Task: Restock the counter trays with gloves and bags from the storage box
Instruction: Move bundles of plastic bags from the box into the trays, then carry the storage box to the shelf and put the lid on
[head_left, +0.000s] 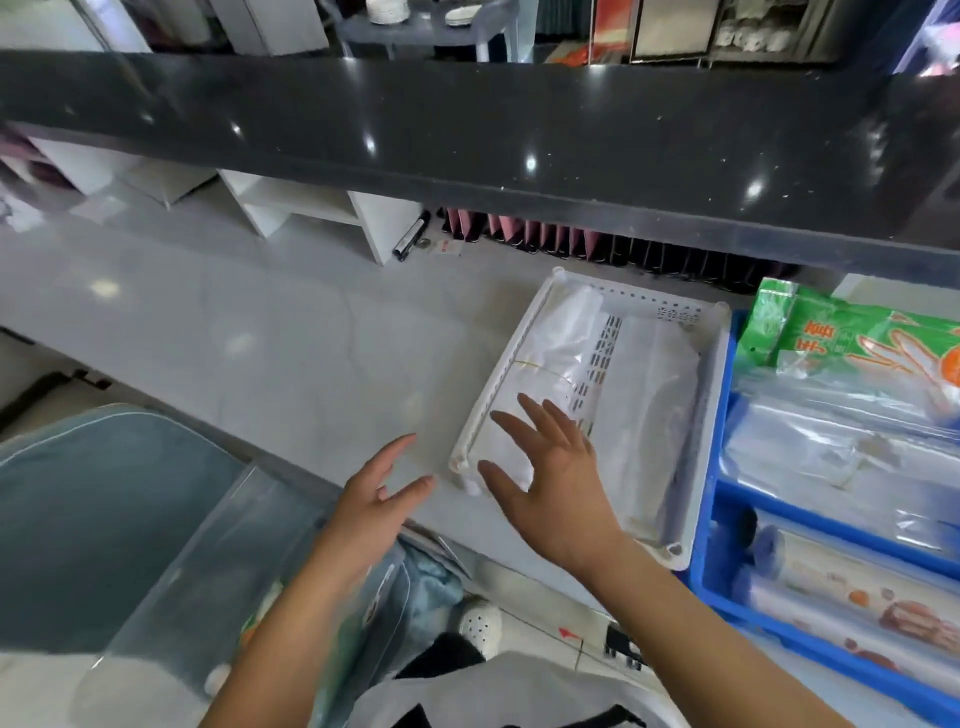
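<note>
Head view looks down on a pale grey counter (234, 338) where a white perforated plastic tray (706, 415) holds clear folded plastic bags (644, 395). Right hand (550, 478) hovers over the tray's near left corner, fingers spread, empty. Left hand (379, 493) hangs just beside that corner, open and empty. Touching the tray's right side, a blue plastic tray (727, 519) carries green-packaged gloves (852, 338). A clear storage box (171, 597) sits lower left.

Both hands spread empty: right hand (550, 478) over the white tray (711, 384) of clear bags (561, 338), left hand (376, 499) above the table (234, 338).
</note>
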